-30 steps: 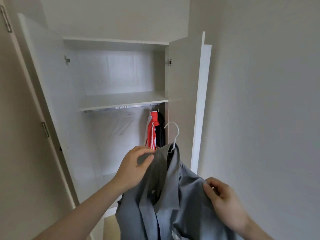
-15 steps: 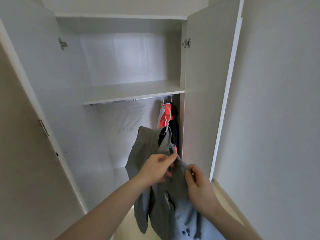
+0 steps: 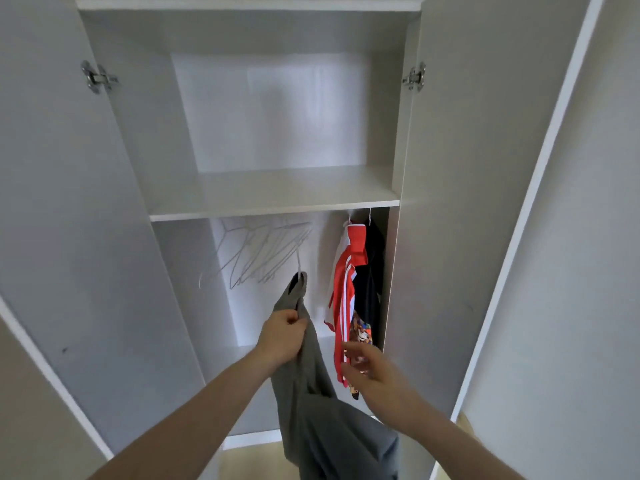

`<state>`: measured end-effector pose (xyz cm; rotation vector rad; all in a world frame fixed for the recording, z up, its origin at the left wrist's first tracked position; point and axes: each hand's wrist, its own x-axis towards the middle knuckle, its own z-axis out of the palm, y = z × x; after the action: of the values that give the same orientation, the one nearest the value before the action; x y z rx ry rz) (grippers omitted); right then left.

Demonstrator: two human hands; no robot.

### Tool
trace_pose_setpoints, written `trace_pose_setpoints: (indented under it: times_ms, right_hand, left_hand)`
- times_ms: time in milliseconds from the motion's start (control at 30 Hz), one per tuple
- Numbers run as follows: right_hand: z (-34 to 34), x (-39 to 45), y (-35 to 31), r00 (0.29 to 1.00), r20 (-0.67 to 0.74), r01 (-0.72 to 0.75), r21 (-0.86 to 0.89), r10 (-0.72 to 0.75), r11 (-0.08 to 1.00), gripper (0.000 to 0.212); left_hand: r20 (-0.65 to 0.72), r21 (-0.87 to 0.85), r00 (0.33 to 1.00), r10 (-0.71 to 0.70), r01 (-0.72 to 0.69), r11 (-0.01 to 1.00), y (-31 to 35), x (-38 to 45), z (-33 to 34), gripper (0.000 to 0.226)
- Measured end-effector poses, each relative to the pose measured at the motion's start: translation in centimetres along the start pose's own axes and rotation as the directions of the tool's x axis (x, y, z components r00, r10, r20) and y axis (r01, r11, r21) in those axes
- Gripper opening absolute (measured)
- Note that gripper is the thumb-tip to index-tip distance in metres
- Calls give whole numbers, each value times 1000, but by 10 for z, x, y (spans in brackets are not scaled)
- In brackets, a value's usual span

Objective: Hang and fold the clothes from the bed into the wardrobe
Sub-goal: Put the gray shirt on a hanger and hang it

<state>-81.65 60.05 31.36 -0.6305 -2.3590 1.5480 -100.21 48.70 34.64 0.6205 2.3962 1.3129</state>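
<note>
Lowest in the frame, two bare forearms reached up from the bottom edge toward the open wardrobe [image 3: 104, 237]. The grey shirt [image 3: 311, 403] hung in the lower centre, its tail falling out of view at the bottom edge and its collar end lifted up into the lower compartment. The left hand [image 3: 282, 336], just left of centre, had its fingers curled tightly round the shirt a little below the collar, bunching the cloth. A thin white hanger [image 3: 300, 268] rose out of the collar; its hook was blurred against the pale back panel, and whether it reached the rail could not be told. The right hand [image 3: 367, 365], lower right of centre, was apart from the shirt, with fingers loosely spread and holding nothing; it was motion-blurred, and its fingertips lay in front of the lower edge of the red and white garment [image 3: 344, 299]. That garment hung at the right of the lower compartment, with a dark garment [image 3: 372, 282] just beside it against the right wall and a patch of colourful print showing below. Further back, centre left under the shelf [image 3: 270, 199], a cluster of bare white wire hangers [image 3: 263, 251] hung together. Both doors stood wide open at the frame's sides, a metal hinge [image 3: 98, 77] at upper left and another at upper right.
</note>
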Motion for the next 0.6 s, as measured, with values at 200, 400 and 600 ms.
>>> trace_pose_setpoints:
  times_ms: [200,400,600]
  right_hand:
    - [-37,74,19,994,-39,-108,-61,105,992,26]
    - [-51,132,22,991,4,-135,-34,136,990,32]
    - [-61,202,25,989,-41,-141,13,141,990,27]
  left_hand:
    - [-19,81,999,-38,39,996,-16,70,10,27]
    - [-22,143,1000,-5,8,990,-12,147,19,15]
    - [20,124,1000,24,-26,992,-6,239,33,20]
